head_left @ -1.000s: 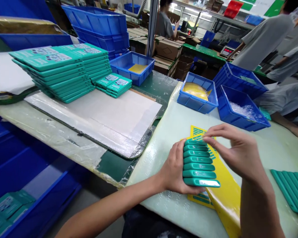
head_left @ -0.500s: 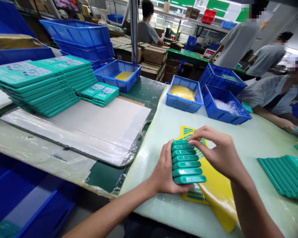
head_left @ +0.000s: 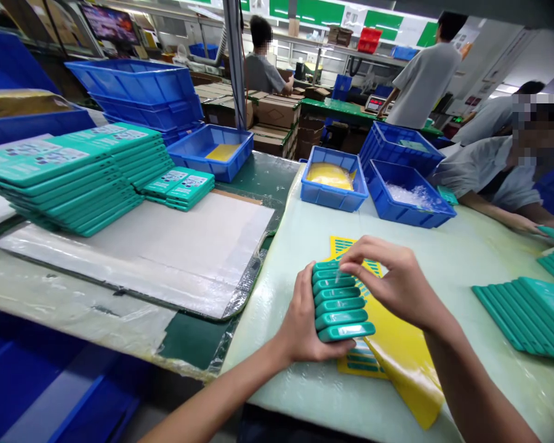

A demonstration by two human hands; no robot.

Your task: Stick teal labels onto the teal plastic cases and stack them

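Observation:
My left hand (head_left: 300,323) is wrapped round a stack of flat teal cases (head_left: 344,333), their narrow rounded edges turned towards me. Close to the top cases, my right hand (head_left: 390,277) pinches thumb and forefinger together on what looks like a small clear sticker (head_left: 338,275). Whether the sticker touches a case is hard to tell. Beneath both hands lie yellow sheets (head_left: 404,344) on the pale table; one carries rows of small strips and another is curled.
Teal cases (head_left: 521,314) lie in a leaning row at right, near a co-worker (head_left: 489,166). Blue bins (head_left: 335,195) stand at the table's back, one holding yellow material, another clear scraps. On the left, teal cases (head_left: 69,184) are stacked on a white board (head_left: 189,240).
My right hand has drawn slightly back from the top case, and a clear strip now shows at its fingertips. The left hand keeps its hold. The view has shifted a little.

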